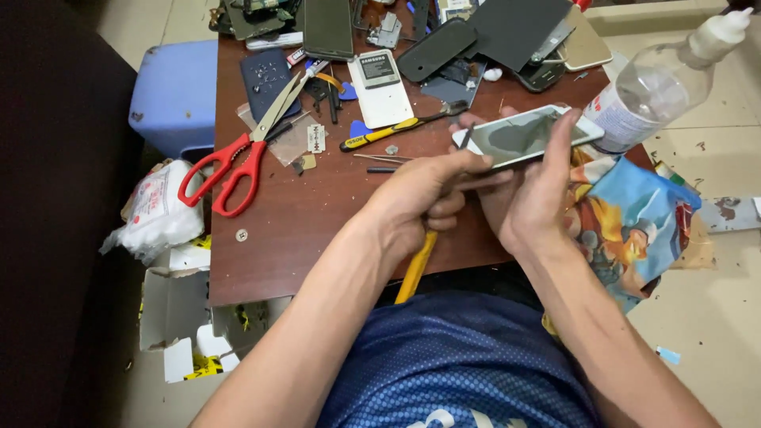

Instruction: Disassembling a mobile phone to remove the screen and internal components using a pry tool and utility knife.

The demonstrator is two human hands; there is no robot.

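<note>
At the middle of the view, just above the near edge of the brown tabletop (pixel 301 230), both hands meet on a white-framed smartphone (pixel 523 136). The right hand (pixel 533 198) grasps the phone from below and along its near long edge, with one finger laid up across the glass, so the phone is tilted and held off the wood. The left hand (pixel 424 194) is clenched around a yellow-handled tool (pixel 415 269) whose thin dark tip rises to the phone's left corner, seemingly at the seam.

The phone looks light, stiff and thin; its glass face is probably slick and brittle, so the frame edges are the safer place to hold it, as the right hand does, rather than pressing on the middle of the screen.

Toward ten o'clock from the hands lie red-handled scissors (pixel 238 162). At twelve o'clock a second yellow-and-black screwdriver (pixel 392 131) lies beside a white back cover carrying a battery (pixel 380 87). At two o'clock a clear plastic squeeze bottle (pixel 662 83) lies on its side, just beside the phone. At four o'clock a colourful printed cloth (pixel 634 214) hangs off the tabletop edge.
</note>
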